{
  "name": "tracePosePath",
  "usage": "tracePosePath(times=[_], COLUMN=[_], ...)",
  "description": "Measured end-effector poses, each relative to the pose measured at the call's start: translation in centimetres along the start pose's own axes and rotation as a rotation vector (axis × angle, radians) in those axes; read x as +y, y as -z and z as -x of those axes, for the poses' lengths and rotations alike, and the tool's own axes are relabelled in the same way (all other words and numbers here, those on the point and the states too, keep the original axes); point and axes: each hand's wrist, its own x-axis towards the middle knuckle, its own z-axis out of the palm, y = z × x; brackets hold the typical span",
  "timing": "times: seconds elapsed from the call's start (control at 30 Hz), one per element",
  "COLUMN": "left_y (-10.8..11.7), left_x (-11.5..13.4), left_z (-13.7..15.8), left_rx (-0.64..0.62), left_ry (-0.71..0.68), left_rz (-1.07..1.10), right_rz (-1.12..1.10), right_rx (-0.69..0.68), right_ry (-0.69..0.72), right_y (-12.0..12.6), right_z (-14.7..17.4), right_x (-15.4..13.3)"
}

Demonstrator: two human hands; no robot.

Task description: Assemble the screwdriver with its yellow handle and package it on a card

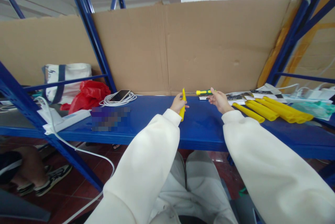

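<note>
In the middle of the view, my left hand [179,103] is closed around a slim yellow tube [182,112], which stands nearly upright above the blue shelf. To its right, my right hand [218,101] grips a screwdriver [203,92] by its yellow and green handle. The screwdriver lies level, its thin shaft pointing left at the tube. Whether the tip touches the tube or goes into it, I cannot tell. Several yellow tubes [264,112] lie side by side on the shelf, right of my right hand.
The blue shelf [154,119] carries a phone with a coiled white cable [119,98], a red plastic bag [91,93] and a white power strip [68,120] at left. Papers [267,92] lie at back right. Cardboard [209,46] stands behind. A person's leg [31,164] shows lower left.
</note>
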Motion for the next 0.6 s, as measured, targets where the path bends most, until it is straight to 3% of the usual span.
tracePosePath(times=[0.33, 0.6], left_y=[-0.4, 0.6], left_x=[-0.3, 0.1], left_z=[-0.2, -0.4], left_rx=[0.041, 0.208], left_ry=[-0.029, -0.007], left_rz=[0.002, 0.004], right_rz=[-0.047, -0.049], right_rx=[0.044, 0.261], right_ry=[-0.019, -0.129], right_y=[0.1, 2.6], right_z=[-0.2, -1.7], right_x=[-0.3, -0.1])
